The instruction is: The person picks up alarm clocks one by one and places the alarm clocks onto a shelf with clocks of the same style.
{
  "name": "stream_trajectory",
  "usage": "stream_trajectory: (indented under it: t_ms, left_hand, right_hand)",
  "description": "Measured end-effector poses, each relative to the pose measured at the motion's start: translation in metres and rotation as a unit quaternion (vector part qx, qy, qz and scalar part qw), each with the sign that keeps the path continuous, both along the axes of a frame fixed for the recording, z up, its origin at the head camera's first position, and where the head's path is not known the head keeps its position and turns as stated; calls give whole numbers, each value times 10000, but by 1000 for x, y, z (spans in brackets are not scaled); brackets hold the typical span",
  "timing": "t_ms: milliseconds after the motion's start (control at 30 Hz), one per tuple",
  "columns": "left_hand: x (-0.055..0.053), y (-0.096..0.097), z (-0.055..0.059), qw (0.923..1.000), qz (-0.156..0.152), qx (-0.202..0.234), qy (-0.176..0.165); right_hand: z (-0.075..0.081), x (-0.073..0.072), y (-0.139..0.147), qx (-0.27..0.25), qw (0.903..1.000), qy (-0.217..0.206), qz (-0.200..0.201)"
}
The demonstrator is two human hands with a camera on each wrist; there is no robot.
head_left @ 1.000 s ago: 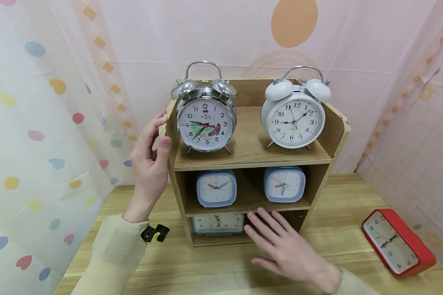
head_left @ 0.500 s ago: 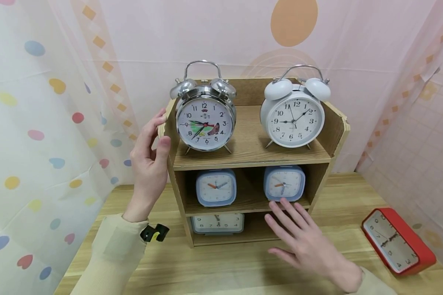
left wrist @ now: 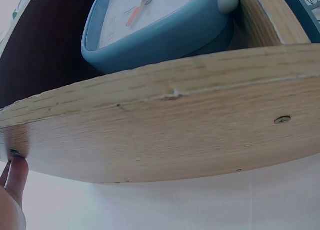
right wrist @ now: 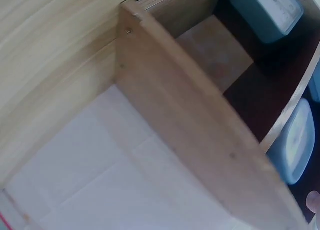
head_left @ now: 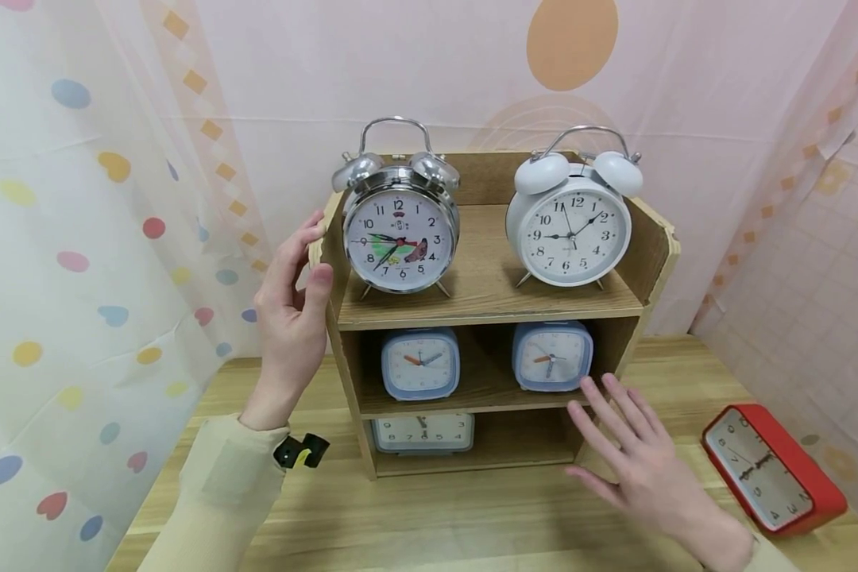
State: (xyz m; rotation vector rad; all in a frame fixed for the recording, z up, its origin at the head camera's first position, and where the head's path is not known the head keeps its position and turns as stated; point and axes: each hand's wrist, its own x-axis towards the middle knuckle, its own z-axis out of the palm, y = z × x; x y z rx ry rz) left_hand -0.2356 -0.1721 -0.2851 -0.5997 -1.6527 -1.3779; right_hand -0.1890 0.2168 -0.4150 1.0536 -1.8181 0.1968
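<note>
A wooden shelf [head_left: 486, 311] with three levels stands on the table. My left hand [head_left: 291, 326] rests against its upper left side, fingers extended; in the left wrist view a fingertip [left wrist: 18, 171] touches the side panel. My right hand [head_left: 636, 461] is spread with nothing in it, in front of the shelf's lower right corner. On top stand a silver twin-bell alarm clock [head_left: 400, 238] and a white twin-bell alarm clock [head_left: 570, 230]. Two small blue alarm clocks [head_left: 420, 364] sit on the middle level. A wide pale-blue clock [head_left: 424, 434] occupies the bottom left.
A red clock [head_left: 772, 469] lies tilted back on the table [head_left: 429, 524] at the right. Patterned curtains [head_left: 114, 238] hang on the left, behind and on the right. A dark band [head_left: 302, 451] is worn at the left wrist.
My right hand has moved to the right, from before the bottom compartment to beyond the shelf's right edge, fingers still spread. My left hand stays on the shelf's side. The clocks have not moved.
</note>
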Motion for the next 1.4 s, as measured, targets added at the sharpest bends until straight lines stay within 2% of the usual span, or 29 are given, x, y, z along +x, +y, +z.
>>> stream_trajectory:
  t_ms: [200, 567, 667, 900, 1100, 1200, 1300, 1400]
  left_hand:
    - [0, 0, 0, 10000, -17, 49, -14]
    - [0, -1, -1, 10000, -52, 72, 31]
    - [-1, -1, -1, 10000, -38, 64, 56]
    - [-1, -1, -1, 9999, -59, 65, 86]
    - [-1, 0, -1, 9998, -115, 106, 87]
    - [-2, 0, -1, 9998, -126, 91, 81]
    - [-2, 1, -1, 9998, -138, 86, 77]
    - [-2, 1, -1, 9998, -144, 79, 73]
  right_hand:
    - [1, 0, 21, -168, 9995, 7, -278]
    - [-3, -7, 58, -481, 9934, -430, -952]
    - [-4, -7, 68, -495, 9889, -609, -1262]
    - [-6, -3, 90, -564, 9732, -1082, -1950]
    - [-4, -1, 109, -496, 9631, -1405, -2240]
    - [-3, 0, 119, -506, 9549, -1659, -2409]
    - [-3, 2, 129, -432, 9410, -2048, -2660]
    - [-5, 5, 137, -298, 9217, -2480, -2968]
